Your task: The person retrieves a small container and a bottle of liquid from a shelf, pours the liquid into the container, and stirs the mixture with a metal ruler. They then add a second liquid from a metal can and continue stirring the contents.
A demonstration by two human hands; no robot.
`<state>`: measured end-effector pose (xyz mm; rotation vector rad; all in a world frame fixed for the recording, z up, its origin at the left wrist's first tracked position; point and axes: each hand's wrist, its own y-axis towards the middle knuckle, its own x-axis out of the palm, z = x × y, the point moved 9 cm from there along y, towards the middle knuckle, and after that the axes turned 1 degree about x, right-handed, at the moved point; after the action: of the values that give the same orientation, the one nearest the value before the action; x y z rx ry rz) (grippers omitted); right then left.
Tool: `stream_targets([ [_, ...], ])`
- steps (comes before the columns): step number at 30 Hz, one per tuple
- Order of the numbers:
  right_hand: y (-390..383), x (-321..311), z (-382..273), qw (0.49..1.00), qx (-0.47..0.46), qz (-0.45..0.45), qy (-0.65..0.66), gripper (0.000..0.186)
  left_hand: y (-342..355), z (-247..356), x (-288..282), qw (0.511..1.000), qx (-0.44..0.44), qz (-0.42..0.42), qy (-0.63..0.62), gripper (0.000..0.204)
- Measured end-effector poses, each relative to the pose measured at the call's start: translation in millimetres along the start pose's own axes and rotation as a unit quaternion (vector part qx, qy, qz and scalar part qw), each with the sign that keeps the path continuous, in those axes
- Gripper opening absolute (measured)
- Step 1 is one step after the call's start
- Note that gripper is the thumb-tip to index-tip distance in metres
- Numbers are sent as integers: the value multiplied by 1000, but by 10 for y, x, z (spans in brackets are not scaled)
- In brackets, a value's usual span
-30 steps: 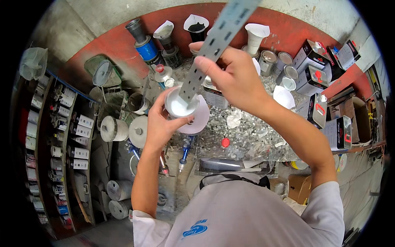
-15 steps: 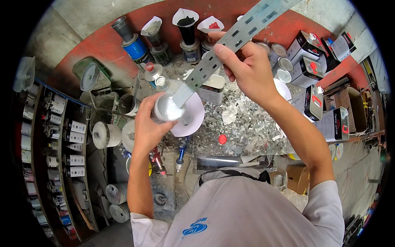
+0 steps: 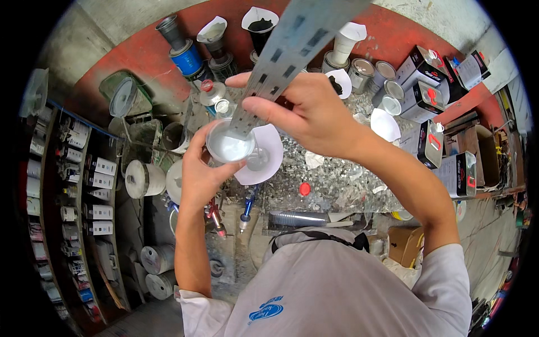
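Observation:
My left hand (image 3: pixel 203 174) is wrapped round a clear plastic cup (image 3: pixel 229 148) holding silvery-white paint. A long metal mixing stick (image 3: pixel 289 48) with rows of dark rectangular marks leans up out of the cup. Its lower end is in the cup, at the paint. Gripping the stick partway up is my right hand (image 3: pixel 306 112), with thumb and fingers closed on it and the index finger stretched out. Beside the cup a white paper cone filter (image 3: pixel 269 165) lies on the bench. A clear bottle with a red cap (image 3: pixel 211 94) stands just beyond the cup.
Paint cans (image 3: pixel 185 58) topped with filters line the bench's back. Rectangular solvent tins (image 3: pixel 422 101) stand at right. A red cap (image 3: pixel 305 189) lies on the paint-spattered bench (image 3: pixel 337 180). Spray guns (image 3: pixel 247 208) hang at its front edge; shelves (image 3: pixel 84 185) hold boxes at left.
My right hand has moved left and nearer the cup, and the mixing stick stands steeper. The cup's opening faces up toward me more; my left hand keeps its hold.

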<state>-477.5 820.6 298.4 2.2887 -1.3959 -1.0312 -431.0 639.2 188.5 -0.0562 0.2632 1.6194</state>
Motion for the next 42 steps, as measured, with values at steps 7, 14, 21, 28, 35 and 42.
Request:
stream_targets([
  [7,-13,144,30,995,74,-3,62,29,-58,-131,45,997,-30,8,-64,80],
  [14,89,18,-118,1000,8,7,0,29,-78,-214,-9,1000,-2,5,-7,79],
  [21,-128,176,52,999,39,1,27,30,-97,-156,90,996,-37,-3,-79,78],
  [28,95,-161,-43,991,81,78,76,22,-192,16,345,985,-44,-33,-163,86],
  [35,-148,-644,162,993,32,111,39,37,-217,-45,919,977,-69,-27,-199,98],
  [42,-2757,-1841,1041,893,263,345,-120,57,-242,-130,1784,964,-69,-43,-253,93],
])
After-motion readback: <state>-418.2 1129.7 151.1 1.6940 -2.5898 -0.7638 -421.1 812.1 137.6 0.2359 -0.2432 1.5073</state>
